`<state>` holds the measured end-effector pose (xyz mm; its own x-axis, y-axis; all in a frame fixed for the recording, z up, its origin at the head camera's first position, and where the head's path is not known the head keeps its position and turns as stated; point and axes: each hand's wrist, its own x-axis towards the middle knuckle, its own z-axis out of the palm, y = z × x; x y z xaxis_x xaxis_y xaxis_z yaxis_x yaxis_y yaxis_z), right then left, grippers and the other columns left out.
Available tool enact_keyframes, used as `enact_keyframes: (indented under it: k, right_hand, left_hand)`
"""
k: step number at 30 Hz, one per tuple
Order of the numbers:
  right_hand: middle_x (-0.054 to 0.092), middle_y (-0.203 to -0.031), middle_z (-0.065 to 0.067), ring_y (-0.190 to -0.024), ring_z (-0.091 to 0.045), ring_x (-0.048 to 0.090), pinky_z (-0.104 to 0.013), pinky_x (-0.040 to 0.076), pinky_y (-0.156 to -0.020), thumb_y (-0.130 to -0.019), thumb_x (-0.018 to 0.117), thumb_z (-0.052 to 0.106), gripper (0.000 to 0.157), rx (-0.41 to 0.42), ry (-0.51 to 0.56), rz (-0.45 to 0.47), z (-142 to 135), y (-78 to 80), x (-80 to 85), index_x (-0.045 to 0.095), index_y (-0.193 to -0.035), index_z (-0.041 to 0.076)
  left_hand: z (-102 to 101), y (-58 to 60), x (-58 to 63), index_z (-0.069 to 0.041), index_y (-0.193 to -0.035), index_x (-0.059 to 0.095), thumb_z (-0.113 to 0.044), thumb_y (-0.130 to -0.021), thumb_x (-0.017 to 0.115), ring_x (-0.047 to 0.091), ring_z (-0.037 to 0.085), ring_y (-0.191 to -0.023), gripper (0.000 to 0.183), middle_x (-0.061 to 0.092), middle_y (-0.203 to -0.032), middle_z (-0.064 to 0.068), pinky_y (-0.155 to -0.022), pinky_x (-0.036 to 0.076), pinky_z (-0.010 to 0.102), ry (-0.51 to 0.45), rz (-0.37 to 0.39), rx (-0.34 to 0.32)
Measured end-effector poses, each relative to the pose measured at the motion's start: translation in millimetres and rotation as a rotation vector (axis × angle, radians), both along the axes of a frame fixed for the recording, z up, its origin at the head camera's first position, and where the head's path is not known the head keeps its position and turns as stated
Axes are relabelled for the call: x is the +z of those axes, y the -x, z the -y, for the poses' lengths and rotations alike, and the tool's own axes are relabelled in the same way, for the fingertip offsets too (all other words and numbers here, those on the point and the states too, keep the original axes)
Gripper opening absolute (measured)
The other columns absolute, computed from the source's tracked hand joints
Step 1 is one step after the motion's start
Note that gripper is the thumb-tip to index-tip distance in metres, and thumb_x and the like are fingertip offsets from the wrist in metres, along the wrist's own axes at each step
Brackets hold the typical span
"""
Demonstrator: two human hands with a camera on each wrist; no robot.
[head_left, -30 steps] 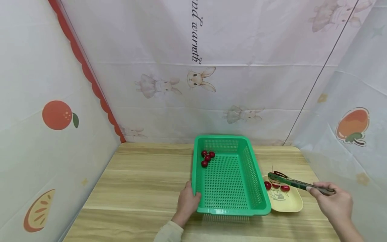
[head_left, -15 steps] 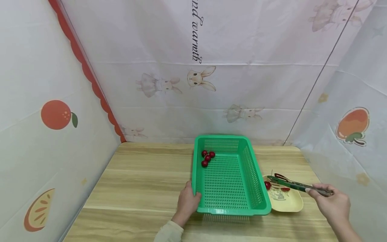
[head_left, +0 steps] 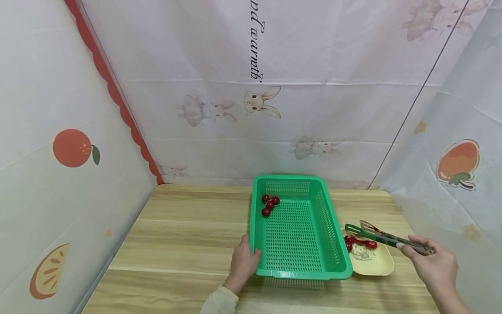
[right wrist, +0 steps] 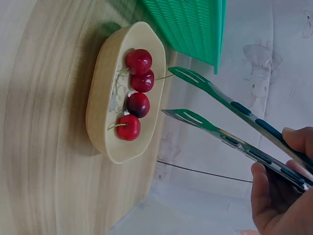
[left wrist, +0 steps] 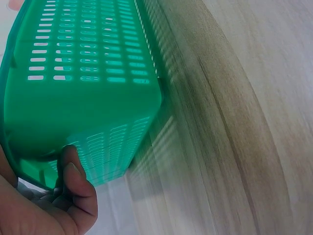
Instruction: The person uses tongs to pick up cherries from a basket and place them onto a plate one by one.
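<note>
My left hand (head_left: 244,260) grips the near left rim of a green perforated basket (head_left: 290,274), its fingers curled round the edge in the left wrist view. Several dark red cherries (head_left: 269,204) lie in the basket's far left corner. My right hand (head_left: 435,261) holds tongs (right wrist: 244,120) with green slotted tips. Those tips are spread apart above a pale yellow dish (head_left: 378,265), with nothing between them. Inside the dish, several cherries with stems (right wrist: 138,105) sit in a row, as the right wrist view shows.
The basket stands on a wood-grain table (head_left: 188,235), right up against the dish. A printed white cloth (head_left: 219,161) hangs behind the table, and more cloth closes in both sides.
The tongs' tips have spread wider over the dish. Cherries in the dish have shifted toward its left side by the basket. My left hand and the basket stay put.
</note>
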<state>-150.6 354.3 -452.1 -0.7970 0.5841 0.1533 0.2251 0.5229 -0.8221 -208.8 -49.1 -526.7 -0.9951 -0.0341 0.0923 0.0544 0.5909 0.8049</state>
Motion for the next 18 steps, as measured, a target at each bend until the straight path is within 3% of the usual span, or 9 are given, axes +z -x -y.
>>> enact_keyframes:
  k: [7,13,18]
  right_hand:
    - [0.05,-0.059,0.036,-0.052,0.008,0.053,-0.019,0.04,-0.043,-0.072,0.08,0.022,0.021,0.0,-0.03,-0.039,4.9,-1.0,8.9,0.072,-0.085,0.008]
    - [0.051,-0.07,0.038,-0.059,0.015,0.053,-0.012,0.043,-0.048,-0.073,0.08,0.02,0.034,0.021,0.057,-0.062,8.6,4.7,13.6,0.067,-0.097,0.0]
    - [0.052,-0.071,0.036,-0.061,0.014,0.054,-0.012,0.043,-0.049,-0.072,0.08,0.021,0.028,-0.005,0.145,-0.059,13.9,8.2,19.6,0.068,-0.094,0.009]
  left_hand:
    - [1.3,-1.0,0.1,0.01,-0.125,0.044,-0.003,-0.08,0.062,0.057,0.02,-0.069,0.05,0.061,-0.092,0.018,-0.055,0.048,0.034,-0.008,-0.005,0.004]
    - [1.1,-0.9,1.1,0.01,-0.124,0.044,-0.002,-0.08,0.062,0.058,0.02,-0.067,0.05,0.061,-0.089,0.018,-0.053,0.048,0.033,-0.022,-0.001,0.001]
    - [0.7,-1.2,0.6,0.009,-0.125,0.043,-0.003,-0.08,0.062,0.058,0.021,-0.067,0.05,0.061,-0.089,0.019,-0.053,0.048,0.034,-0.019,0.006,-0.003]
